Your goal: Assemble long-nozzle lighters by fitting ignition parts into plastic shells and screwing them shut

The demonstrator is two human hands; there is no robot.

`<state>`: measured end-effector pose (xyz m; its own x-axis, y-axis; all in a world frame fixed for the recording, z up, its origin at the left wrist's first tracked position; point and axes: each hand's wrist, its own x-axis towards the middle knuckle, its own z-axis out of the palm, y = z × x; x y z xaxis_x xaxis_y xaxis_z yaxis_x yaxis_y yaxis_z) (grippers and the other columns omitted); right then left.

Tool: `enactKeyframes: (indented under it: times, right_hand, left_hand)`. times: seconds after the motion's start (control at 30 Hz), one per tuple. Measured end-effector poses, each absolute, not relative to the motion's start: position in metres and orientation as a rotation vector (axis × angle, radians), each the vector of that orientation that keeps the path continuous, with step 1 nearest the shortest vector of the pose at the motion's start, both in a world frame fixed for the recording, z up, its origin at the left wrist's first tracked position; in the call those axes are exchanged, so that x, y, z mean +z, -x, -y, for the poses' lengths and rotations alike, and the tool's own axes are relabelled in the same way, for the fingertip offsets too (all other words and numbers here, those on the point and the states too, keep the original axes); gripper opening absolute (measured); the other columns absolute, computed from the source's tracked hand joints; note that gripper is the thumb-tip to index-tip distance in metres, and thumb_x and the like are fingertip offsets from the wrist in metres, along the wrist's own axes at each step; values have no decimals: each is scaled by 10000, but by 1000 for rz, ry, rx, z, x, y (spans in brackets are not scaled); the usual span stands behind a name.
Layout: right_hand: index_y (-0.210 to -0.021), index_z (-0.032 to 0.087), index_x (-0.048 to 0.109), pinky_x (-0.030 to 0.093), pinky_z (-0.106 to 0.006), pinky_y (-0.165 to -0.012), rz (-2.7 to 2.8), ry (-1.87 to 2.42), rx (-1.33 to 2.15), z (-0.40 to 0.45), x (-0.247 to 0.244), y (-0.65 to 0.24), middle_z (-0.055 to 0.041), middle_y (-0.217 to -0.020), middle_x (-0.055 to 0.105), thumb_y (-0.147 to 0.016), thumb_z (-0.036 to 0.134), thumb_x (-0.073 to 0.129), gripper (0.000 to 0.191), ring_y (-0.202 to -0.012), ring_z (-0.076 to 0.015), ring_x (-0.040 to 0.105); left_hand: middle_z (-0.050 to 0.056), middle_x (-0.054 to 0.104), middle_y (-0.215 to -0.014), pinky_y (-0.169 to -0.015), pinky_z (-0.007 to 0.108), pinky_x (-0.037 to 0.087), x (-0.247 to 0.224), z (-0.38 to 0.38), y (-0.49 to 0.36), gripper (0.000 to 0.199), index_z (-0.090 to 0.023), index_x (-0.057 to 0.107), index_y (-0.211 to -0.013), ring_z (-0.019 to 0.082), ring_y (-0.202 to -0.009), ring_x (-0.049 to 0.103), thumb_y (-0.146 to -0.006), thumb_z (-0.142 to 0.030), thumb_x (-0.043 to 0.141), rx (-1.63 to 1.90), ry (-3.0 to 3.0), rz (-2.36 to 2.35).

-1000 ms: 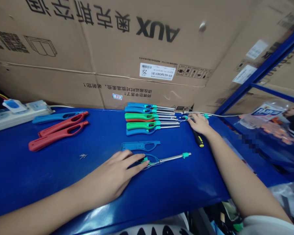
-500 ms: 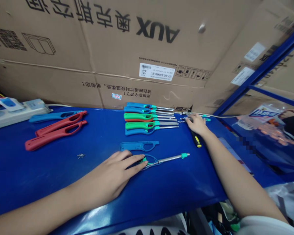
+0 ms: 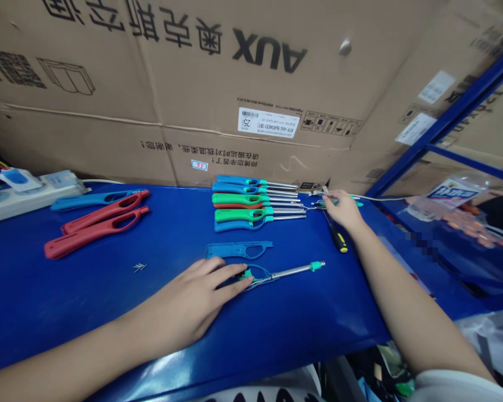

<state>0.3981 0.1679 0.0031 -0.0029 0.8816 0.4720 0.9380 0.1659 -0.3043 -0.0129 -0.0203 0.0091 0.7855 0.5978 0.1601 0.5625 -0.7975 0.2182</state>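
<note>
The flat, open left hand (image 3: 188, 287) is laid against a steel-tubed lighter wand with teal fittings (image 3: 293, 272) on the glossy blue counter (image 3: 109, 312); the right hand (image 3: 342, 211) is placed at a thin wire with a green fitting (image 3: 339, 204), though whether it is gripped cannot be told.

Backdrop: I saw a cardboard AUX carton (image 3: 218, 95) behind the counter (image 3: 109, 312).
Far left: a power strip (image 3: 25, 195) and two red lighter shells (image 3: 96, 234) lay there.
Far right: I saw a blue steel rack (image 3: 440, 129) and a plastic bag (image 3: 448, 195).
</note>
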Motion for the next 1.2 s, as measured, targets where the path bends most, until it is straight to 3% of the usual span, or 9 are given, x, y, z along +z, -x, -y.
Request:
enactKeyframes:
  times: [0.13, 0.23, 0.33, 0.43, 0.6, 0.7, 0.87, 1.03, 1.2]
  right_hand:
    - [-918, 193, 676, 534, -463, -938, 1784, 1493, -149, -151, 26, -377, -140, -1047, 712, -870, 279, 516, 188, -991, -265, 679]
    - [-984, 225, 657, 568, -396, -849, 1856, 1335, -48, -126, 36, -342, -72, -949, 725, -902, 285, 530, 163, -863, -217, 696]
    - [-1115, 232, 597, 559, -381, -888, 2129, 1014, 255, -88, 38, -299, -75, -1042, 716, -930, 262, 577, 188, -945, -209, 694]
    - [-1202, 237, 558, 565, -352, -835, 2396, 831, 520, -51, 34, -262, -67, -1041, 720, -956, 261, 588, 249, -929, -196, 698]
    - [-1073, 227, 638, 541, -315, -782, 2511, 682, 593, -23, 26, -236, -38, -972, 744, -969, 288, 609, 124, -854, -175, 673]
    - [-1033, 229, 651, 530, -302, -792, 2470, 613, 600, -20, 26, -235, -22, -960, 752, -966, 260, 621, 80, -840, -157, 669]
    - [-1059, 242, 673, 536, -283, -803, 2362, 555, 714, -7, 37, -233, -8, -942, 762, -931, 265, 683, 130, -833, -140, 686]
    - [-1143, 235, 703, 552, -269, -824, 2299, 465, 1038, -6, 49, -236, -22, -973, 763, -910, 240, 710, 233, -876, -132, 694]
    - [-1149, 213, 729, 557, -280, -830, 2250, 331, 1316, -15, 49, -240, -49, -998, 772, -946, 195, 652, 218, -905, -135, 697]
  left_hand:
    - [72, 557, -1437, -1048, 495, 502, 15, 22, 13, 523, -308, 516, -1447, 277, -1256, 559, -952, -141, 476, 506, -2604, -1008]
    - [65, 611, -1350, -989, 429, 557, 17, 23, 9, 462, -308, 526, -1425, 225, -1133, 632, -967, -254, 542, 696, -2304, -1129]
    - [64, 680, -1218, -887, 373, 599, 16, 22, 3, 429, -273, 557, -1390, 184, -979, 677, -963, -309, 581, 853, -2051, -1144]
    - [73, 704, -1153, -844, 340, 603, 15, 20, 1, 448, -222, 566, -1382, 168, -920, 691, -949, -323, 621, 945, -1915, -1097]
    - [42, 685, -958, -807, 302, 565, 19, 20, 3, 278, -194, 715, -1179, 154, -836, 665, -929, -310, 680, 871, -2063, -1089]
    - [44, 620, -981, -833, 303, 539, 22, 22, 6, 322, -209, 679, -1260, 155, -872, 629, -954, -303, 650, 834, -2175, -1120]
    - [50, 630, -1028, -899, 301, 505, 26, 23, 4, 197, -207, 714, -1134, 169, -984, 615, -989, -253, 589, 733, -2195, -907]
    - [55, 698, -953, -843, 297, 501, 28, 23, 1, 173, -174, 699, -1070, 167, -898, 638, -1008, -223, 544, 651, -2065, -715]
    - [47, 694, -910, -827, 266, 493, 29, 24, 3, 139, -158, 693, -963, 155, -880, 632, -994, -222, 574, 610, -2025, -610]
